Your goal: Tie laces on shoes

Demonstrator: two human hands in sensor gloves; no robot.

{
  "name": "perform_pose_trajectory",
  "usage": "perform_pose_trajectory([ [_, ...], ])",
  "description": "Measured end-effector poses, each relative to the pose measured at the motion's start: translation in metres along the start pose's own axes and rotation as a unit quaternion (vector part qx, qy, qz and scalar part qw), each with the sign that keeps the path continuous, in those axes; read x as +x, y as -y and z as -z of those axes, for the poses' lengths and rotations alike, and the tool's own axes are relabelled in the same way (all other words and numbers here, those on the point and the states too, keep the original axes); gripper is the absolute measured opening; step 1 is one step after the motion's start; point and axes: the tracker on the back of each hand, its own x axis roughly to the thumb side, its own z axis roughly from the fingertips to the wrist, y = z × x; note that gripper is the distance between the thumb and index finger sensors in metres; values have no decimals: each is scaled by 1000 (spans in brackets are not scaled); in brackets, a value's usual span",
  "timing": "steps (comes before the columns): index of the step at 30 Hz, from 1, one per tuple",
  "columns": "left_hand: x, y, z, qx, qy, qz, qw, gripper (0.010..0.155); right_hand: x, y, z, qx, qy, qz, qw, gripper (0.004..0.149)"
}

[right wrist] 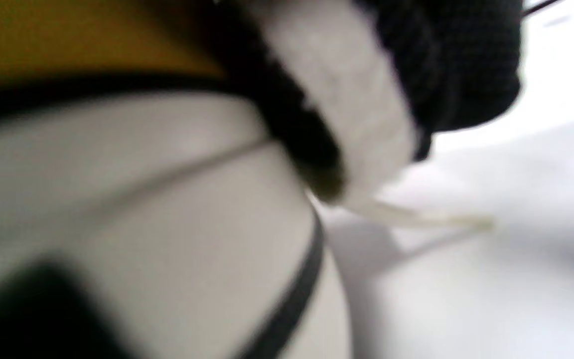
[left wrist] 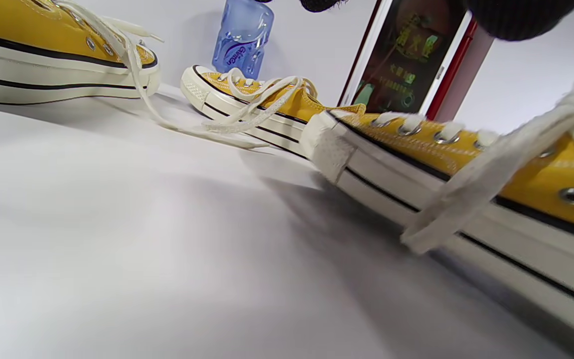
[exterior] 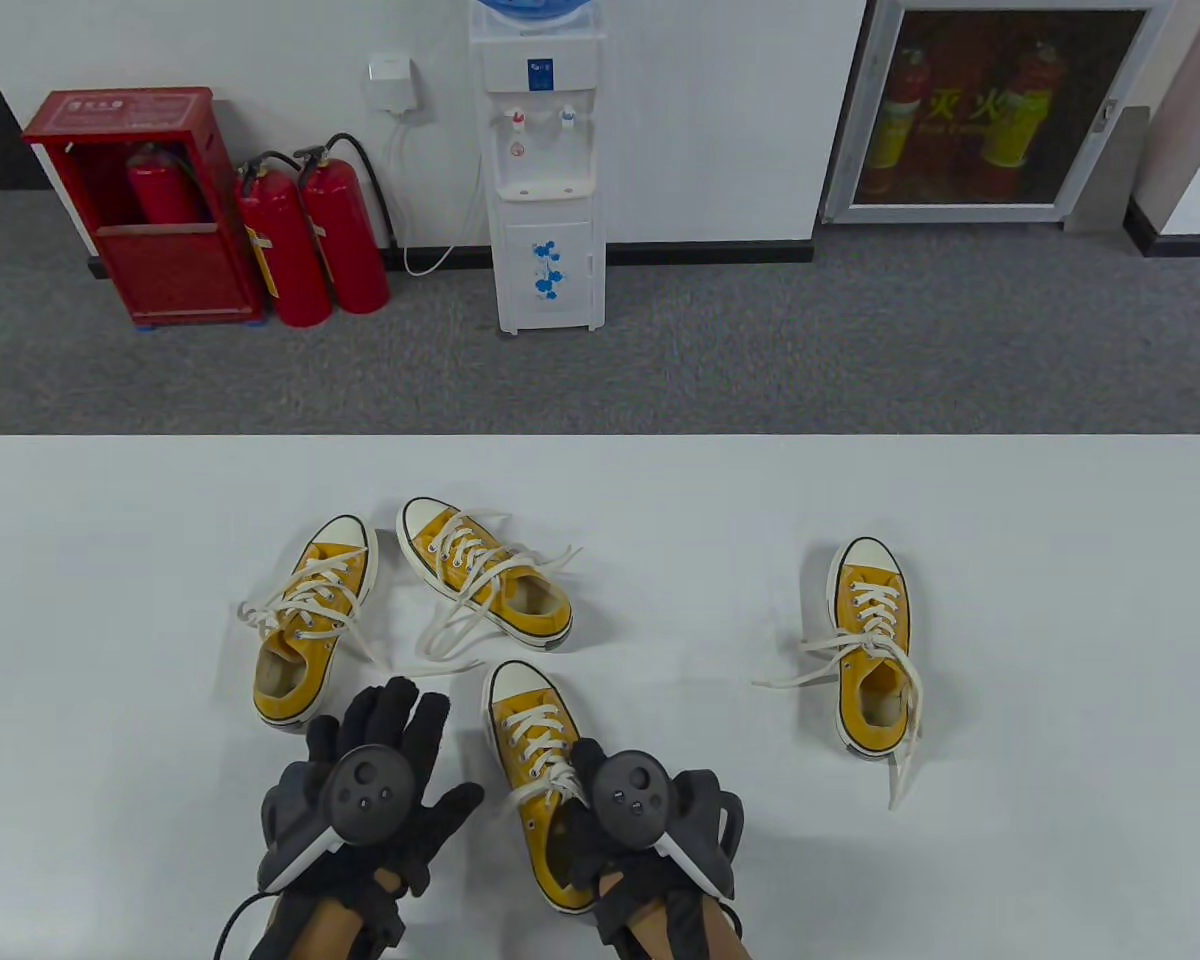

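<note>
Right fingers: black gloved fingers [right wrist: 446, 65] of the right hand [exterior: 640, 800] are closed on a white lace [right wrist: 357, 114] beside the sole of the nearest sneaker; the right wrist view is badly blurred.
Left fingers: spread apart and holding nothing, the left hand [exterior: 370, 785] hovering palm down over the bare table [exterior: 110, 750], just left of that sneaker.
Nearest sneaker [exterior: 532, 740]: yellow canvas, white toe cap pointing away from the person, heel partly under the right hand; its laces are undone, and in the left wrist view one loose lace [left wrist: 486, 184] hangs across its side.
Left sneaker [exterior: 312, 625]: yellow, standing upright just beyond the left hand, its untied laces trailing out to both sides.
Middle sneaker [exterior: 485, 580]: yellow, angled with its toe to the far left, close beside the left sneaker; its loose laces run down toward the nearest sneaker's toe.
Right sneaker [exterior: 872, 640]: yellow, well apart from the other three on the right of the table, laces untied and trailing left and down.
Floor beyond the table: a white water dispenser [exterior: 545, 170] against the wall, two red fire extinguishers [exterior: 310, 240] beside a red extinguisher box [exterior: 150, 210], and a glass-fronted extinguisher cabinet [exterior: 990, 110] to the right.
</note>
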Motion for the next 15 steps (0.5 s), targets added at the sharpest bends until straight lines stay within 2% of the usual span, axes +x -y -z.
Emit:
perform_pose_trajectory([
  [4, 1, 0, 0, -3, 2, 0, 1000, 91, -8, 26, 4, -43, -6, 3, 999, 53],
  [9, 0, -2, 0, 5, 3, -4, 1000, 91, -30, 60, 19, -73, -46, 35, 996, 53],
  [15, 1, -1, 1, 2, 3, -1, 1000, 91, -82, 86, 42, -109, -108, 31, 988, 53],
])
